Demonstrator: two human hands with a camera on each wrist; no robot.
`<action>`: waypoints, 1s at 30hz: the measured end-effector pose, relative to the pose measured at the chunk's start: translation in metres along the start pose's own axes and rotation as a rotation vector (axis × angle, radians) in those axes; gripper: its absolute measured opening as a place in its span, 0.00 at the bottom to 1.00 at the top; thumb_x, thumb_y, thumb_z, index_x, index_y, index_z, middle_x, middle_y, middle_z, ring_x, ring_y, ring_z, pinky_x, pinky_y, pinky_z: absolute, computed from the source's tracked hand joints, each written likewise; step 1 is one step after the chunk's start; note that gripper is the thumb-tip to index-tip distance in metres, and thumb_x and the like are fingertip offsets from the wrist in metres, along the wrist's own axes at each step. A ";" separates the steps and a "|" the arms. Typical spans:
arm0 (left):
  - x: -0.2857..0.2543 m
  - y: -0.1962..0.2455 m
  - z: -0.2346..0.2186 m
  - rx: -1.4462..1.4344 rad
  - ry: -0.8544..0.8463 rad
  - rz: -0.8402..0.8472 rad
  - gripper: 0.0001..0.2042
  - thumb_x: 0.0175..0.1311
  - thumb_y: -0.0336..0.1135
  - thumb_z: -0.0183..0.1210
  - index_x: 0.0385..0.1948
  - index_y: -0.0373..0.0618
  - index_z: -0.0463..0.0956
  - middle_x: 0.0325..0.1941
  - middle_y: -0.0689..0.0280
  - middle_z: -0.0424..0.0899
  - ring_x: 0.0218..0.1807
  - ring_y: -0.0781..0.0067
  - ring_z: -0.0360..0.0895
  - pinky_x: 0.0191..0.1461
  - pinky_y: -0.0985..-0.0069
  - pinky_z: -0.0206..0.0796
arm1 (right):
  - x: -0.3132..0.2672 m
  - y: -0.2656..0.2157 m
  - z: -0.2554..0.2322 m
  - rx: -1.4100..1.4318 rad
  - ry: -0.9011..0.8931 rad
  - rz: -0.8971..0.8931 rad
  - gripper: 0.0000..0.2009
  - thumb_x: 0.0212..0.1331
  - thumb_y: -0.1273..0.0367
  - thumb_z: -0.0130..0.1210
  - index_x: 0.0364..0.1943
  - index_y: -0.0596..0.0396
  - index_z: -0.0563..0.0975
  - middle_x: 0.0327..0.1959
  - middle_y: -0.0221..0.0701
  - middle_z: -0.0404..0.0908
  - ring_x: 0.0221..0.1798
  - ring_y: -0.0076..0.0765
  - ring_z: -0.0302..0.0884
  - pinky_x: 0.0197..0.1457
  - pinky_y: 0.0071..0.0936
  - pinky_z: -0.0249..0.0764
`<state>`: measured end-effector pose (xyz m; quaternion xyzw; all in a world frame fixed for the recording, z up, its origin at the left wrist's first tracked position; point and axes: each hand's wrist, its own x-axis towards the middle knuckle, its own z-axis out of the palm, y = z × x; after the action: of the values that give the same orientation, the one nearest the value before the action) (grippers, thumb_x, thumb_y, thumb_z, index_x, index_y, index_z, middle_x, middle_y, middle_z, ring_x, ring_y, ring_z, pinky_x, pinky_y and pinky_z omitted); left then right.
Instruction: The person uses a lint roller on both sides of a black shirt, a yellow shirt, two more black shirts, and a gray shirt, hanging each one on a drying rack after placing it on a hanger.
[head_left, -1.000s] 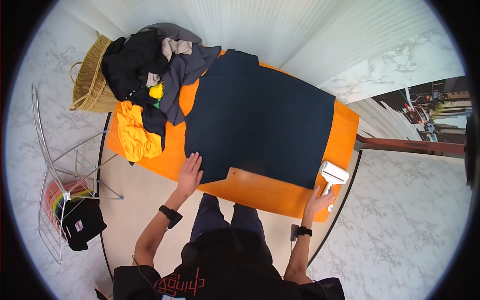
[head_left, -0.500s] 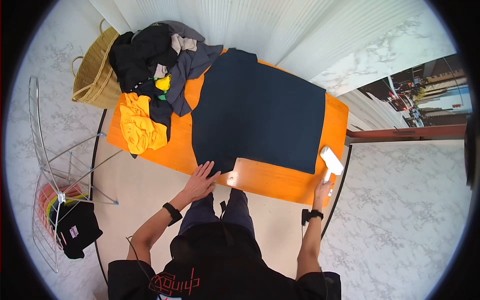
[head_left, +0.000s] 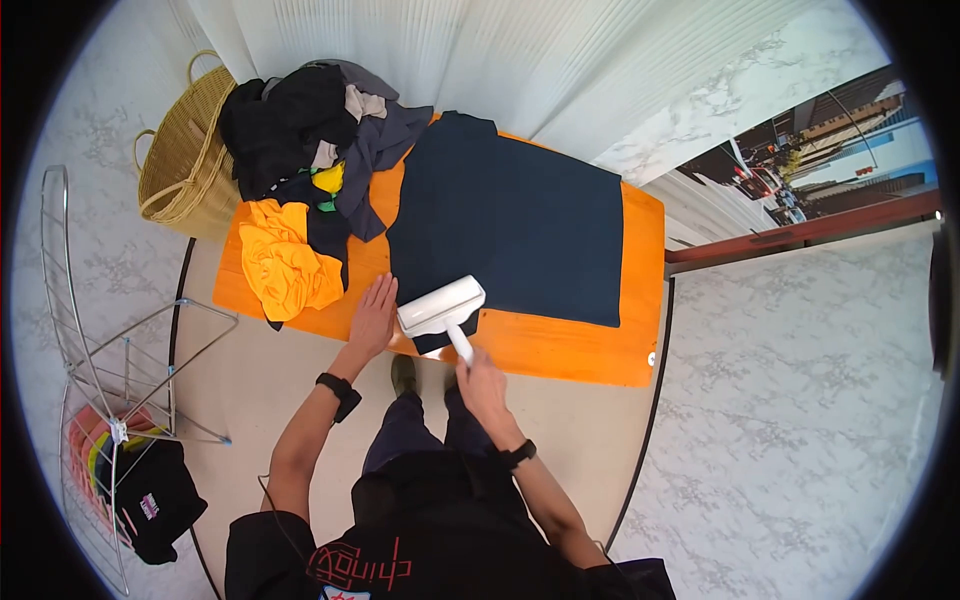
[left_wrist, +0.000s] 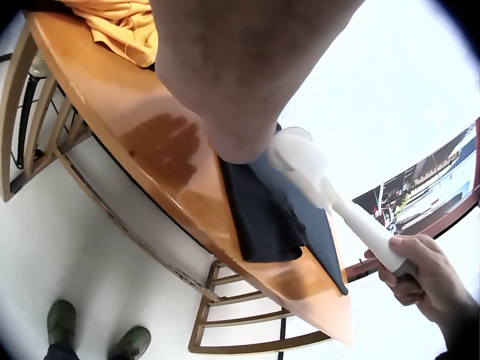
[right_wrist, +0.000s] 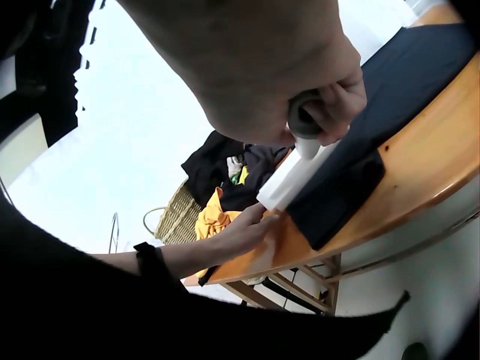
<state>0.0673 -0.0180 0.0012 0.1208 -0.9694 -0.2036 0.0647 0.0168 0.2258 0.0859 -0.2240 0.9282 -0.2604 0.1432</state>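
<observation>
A dark navy T-shirt [head_left: 520,220] lies spread flat on the orange wooden table [head_left: 560,350]. My right hand [head_left: 483,388] grips the handle of a white lint roller [head_left: 440,305]. In the head view the roller's wide head overlaps the shirt's near left sleeve; the left wrist view shows the curled fingers [left_wrist: 409,281] around the handle. Just left of the roller, my left hand [head_left: 373,315] has its fingers straight, with the fingertips right at the shirt's left edge. The forearm hides most of this hand in its own wrist view.
Heaped clothes [head_left: 290,130] cover the table's left end, with a yellow-orange garment [head_left: 290,265] at the front. Behind them stands a wicker basket [head_left: 185,165]. A metal drying rack [head_left: 120,430] holding hangers and a black garment [head_left: 155,500] is on the floor at left.
My right hand has carried the lint roller from the table's right end leftward to the shirt's near left sleeve. My left hand has shifted slightly and lies at the shirt's left edge.
</observation>
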 end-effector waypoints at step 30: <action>0.006 -0.028 -0.004 0.107 -0.150 0.094 0.33 0.59 0.23 0.51 0.69 0.60 0.64 0.78 0.50 0.50 0.78 0.49 0.48 0.77 0.56 0.43 | -0.021 -0.040 0.048 -0.047 0.020 0.163 0.16 0.66 0.66 0.49 0.47 0.69 0.65 0.32 0.56 0.78 0.30 0.65 0.80 0.33 0.52 0.78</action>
<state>0.0683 -0.0453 -0.0065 0.0629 -0.9856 -0.1566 -0.0053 0.0671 0.1858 0.0717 -0.1485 0.9506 -0.2281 0.1491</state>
